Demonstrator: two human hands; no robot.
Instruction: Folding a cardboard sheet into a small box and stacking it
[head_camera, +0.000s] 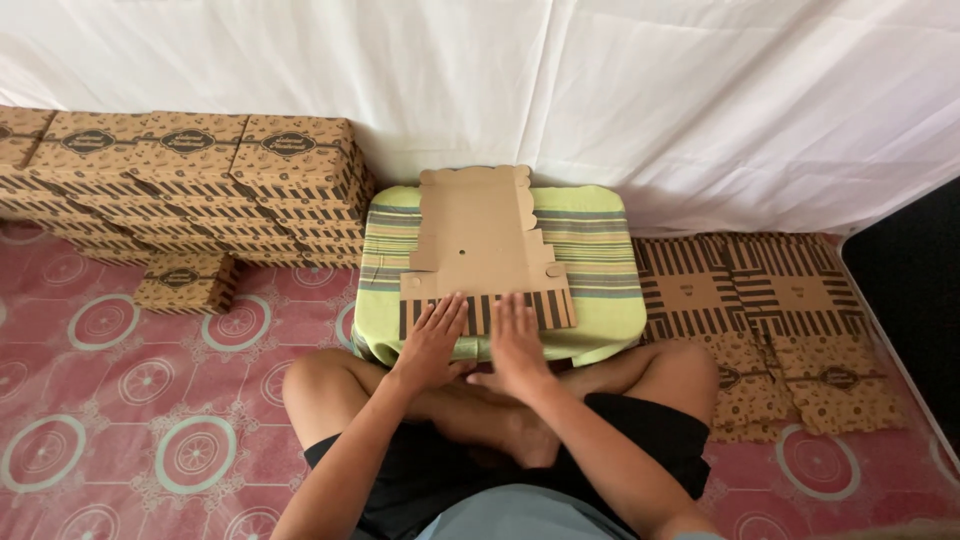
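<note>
A flat, unfolded brown cardboard box blank (478, 235) lies on a green striped cushion (600, 260) in front of my crossed legs. Its near flap, printed with dark stripes, is folded over toward me. My left hand (432, 342) and my right hand (515, 338) press flat, side by side, on that striped near flap, fingers spread and pointing away from me. Neither hand holds anything.
Several assembled brown patterned boxes (200, 175) are stacked at the left against a white cloth wall, with one small box (185, 282) alone on the red patterned mat. A pile of flat box blanks (760, 300) lies at the right.
</note>
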